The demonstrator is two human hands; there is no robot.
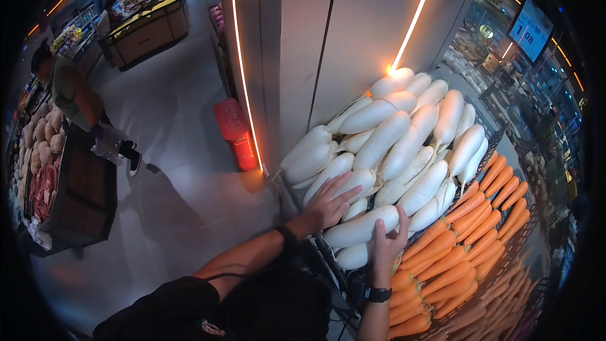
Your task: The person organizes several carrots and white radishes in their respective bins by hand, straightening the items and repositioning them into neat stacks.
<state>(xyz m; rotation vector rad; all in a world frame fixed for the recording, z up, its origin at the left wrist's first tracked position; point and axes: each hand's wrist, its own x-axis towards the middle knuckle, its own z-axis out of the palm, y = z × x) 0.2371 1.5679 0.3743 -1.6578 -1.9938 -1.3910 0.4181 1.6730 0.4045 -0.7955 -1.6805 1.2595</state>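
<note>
Many white daikon radishes [382, 144] lie piled in a dark crate. My left hand [330, 202] rests with spread fingers on a radish at the near left of the pile. At the near edge, my right hand [391, 237] touches the right end of a radish lying crosswise [358, 227], thumb and fingers apart; whether it grips it is not plain. Beside the radishes, to the right, orange carrots [447, 260] lie in rows. Both wrists wear black bands.
A grey pillar [312, 47] with orange light strips stands behind the radishes. Left of it is a red bin [236, 132] on the floor. Another person [75, 90] stands at a vegetable stand [90, 184] on the far left. A price screen [530, 29] hangs at upper right.
</note>
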